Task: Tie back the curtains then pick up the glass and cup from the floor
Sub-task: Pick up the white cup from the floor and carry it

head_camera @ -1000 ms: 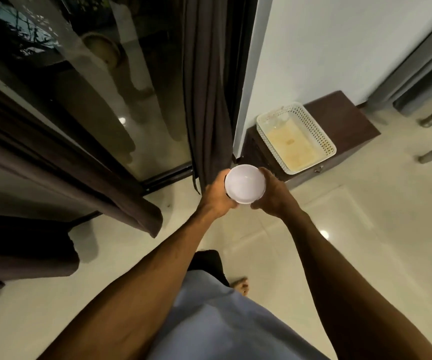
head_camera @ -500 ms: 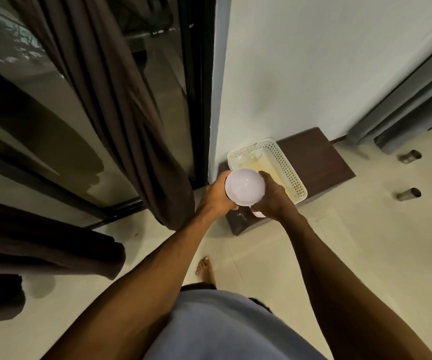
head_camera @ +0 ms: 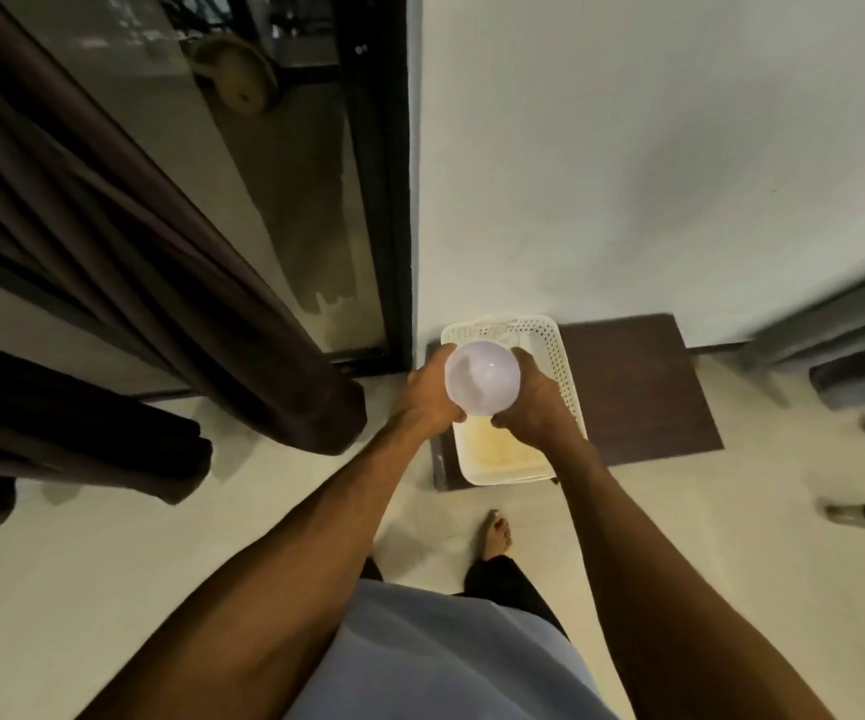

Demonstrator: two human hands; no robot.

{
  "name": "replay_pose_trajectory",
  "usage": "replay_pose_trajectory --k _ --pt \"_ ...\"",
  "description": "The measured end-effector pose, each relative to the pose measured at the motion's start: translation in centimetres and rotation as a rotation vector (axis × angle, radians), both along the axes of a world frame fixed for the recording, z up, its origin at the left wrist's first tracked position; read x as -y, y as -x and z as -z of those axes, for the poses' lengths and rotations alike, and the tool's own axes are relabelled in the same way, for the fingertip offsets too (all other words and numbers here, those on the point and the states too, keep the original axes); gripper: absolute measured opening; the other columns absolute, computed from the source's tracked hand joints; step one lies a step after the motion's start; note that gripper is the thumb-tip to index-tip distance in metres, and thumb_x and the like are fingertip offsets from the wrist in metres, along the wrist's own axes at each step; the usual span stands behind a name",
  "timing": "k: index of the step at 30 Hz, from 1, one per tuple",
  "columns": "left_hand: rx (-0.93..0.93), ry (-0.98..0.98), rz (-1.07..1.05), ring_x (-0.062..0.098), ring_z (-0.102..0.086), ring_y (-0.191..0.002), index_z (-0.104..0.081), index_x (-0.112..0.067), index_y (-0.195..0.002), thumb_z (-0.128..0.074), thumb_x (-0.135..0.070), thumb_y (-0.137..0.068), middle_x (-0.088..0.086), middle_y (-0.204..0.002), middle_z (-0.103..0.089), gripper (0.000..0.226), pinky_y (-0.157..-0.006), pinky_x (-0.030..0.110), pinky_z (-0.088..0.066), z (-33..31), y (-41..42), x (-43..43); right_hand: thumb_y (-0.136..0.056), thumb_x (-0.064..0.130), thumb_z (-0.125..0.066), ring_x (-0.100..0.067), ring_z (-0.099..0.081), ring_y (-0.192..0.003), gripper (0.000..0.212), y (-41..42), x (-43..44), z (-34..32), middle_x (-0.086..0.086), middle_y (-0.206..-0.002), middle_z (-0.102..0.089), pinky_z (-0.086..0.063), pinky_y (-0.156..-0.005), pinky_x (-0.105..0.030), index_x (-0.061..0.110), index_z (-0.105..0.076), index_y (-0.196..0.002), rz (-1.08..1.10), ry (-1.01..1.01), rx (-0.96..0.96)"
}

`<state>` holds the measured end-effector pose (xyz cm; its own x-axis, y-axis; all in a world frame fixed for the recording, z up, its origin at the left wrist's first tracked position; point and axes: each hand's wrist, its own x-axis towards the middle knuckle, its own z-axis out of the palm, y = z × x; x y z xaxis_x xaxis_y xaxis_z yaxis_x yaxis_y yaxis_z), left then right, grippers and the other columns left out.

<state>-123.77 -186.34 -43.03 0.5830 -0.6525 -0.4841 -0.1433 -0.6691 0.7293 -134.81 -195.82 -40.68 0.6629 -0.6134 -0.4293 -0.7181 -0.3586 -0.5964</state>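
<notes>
Hands (head_camera: 431,398) grip cup (head_camera: 482,376) — over basket's (head_camera: 569,389) left edge.

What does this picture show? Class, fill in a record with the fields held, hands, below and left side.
held: white cup
hands: left hand and right hand grip it, one on each side
below: white basket on a dark low table
left side: dark curtain hanging by the glass door

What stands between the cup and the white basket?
Nothing visible. The left hand and right hand hold the cup seemingly above the basket on the low table; the basket floor beneath the hands is hidden.
</notes>
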Motion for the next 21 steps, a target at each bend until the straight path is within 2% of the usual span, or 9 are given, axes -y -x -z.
replay_pose_trajectory --k 4,9,12,15,19,21 --pt "0.001 -0.006 -0.094 0.019 -0.055 -0.104 -0.039 -0.029 -0.136 -0.075 -0.018 -0.079 0.001 -0.125 -0.055 0.069 -0.071 0.024 -0.047 1.4 2.3 2.8 -0.075 0.007 -0.080 -0.031 -0.059 -0.113 0.079 1.3 3.5 1.6 -0.011 -0.128 -0.059 -0.050 -0.092 -0.045 0.013 -0.036 -0.140 -0.064 -0.032 0.010" --pt "0.029 -0.064 -0.154 0.019 -0.057 -0.100 -0.040 -0.032 -0.131 -0.078 -0.017 -0.073 -0.001 -0.120 -0.059 0.070 -0.075 0.028 -0.044 3.5 3.6 4.7 -0.073 0.006 -0.081 -0.032 -0.058 -0.114 0.078 1.6 6.6 3.9 -0.011 -0.128 -0.058 -0.050 -0.091 -0.044 0.013 -0.038 -0.138 -0.124 -0.078 -0.004" --pt "0.003 -0.121 -0.189 0.012 -0.054 -0.091 -0.041 -0.035 -0.130 -0.077 -0.023 -0.076 -0.003 -0.118 -0.060 0.066 -0.072 0.027 -0.045 5.4 3.8 5.7 -0.074 0.006 -0.081 -0.031 -0.058 -0.113 0.077 1.3 7.7 5.8 -0.011 -0.129 -0.058 -0.049 -0.094 -0.044 0.012 -0.039 -0.138 -0.156 -0.097 -0.004" --pt "0.030 -0.184 -0.156 0.019 -0.059 -0.099 -0.037 -0.035 -0.132 -0.076 -0.027 -0.077 -0.003 -0.119 -0.060 0.068 -0.082 0.034 -0.051 8.2 3.7 6.7 -0.074 0.006 -0.080 -0.030 -0.060 -0.109 0.074 1.2 8.6 9.0 -0.010 -0.124 -0.060 -0.052 -0.089 -0.043 0.013 -0.040 -0.136 -0.153 -0.112 -0.010" --pt "0.097 -0.198 -0.122 0.025 -0.061 -0.102 -0.038 -0.035 -0.130 -0.079 -0.019 -0.071 0.001 -0.118 -0.061 0.074 -0.084 0.042 -0.054 13.0 3.4 7.2 -0.075 0.006 -0.078 -0.028 -0.061 -0.104 0.070 0.9 9.5 14.2 -0.007 -0.119 -0.061 -0.055 -0.087 -0.048 0.016 -0.042 -0.134 -0.140 -0.128 -0.019" --pt "0.105 -0.209 -0.118 0.025 -0.060 -0.103 -0.040 -0.034 -0.129 -0.079 -0.020 -0.071 0.000 -0.119 -0.060 0.071 -0.085 0.044 -0.054 15.0 3.2 7.3 -0.074 0.006 -0.079 -0.029 -0.060 -0.106 0.072 0.7 9.8 16.6 -0.008 -0.121 -0.061 -0.053 -0.089 -0.042 0.015 -0.041 -0.135 -0.129 -0.121 -0.013"
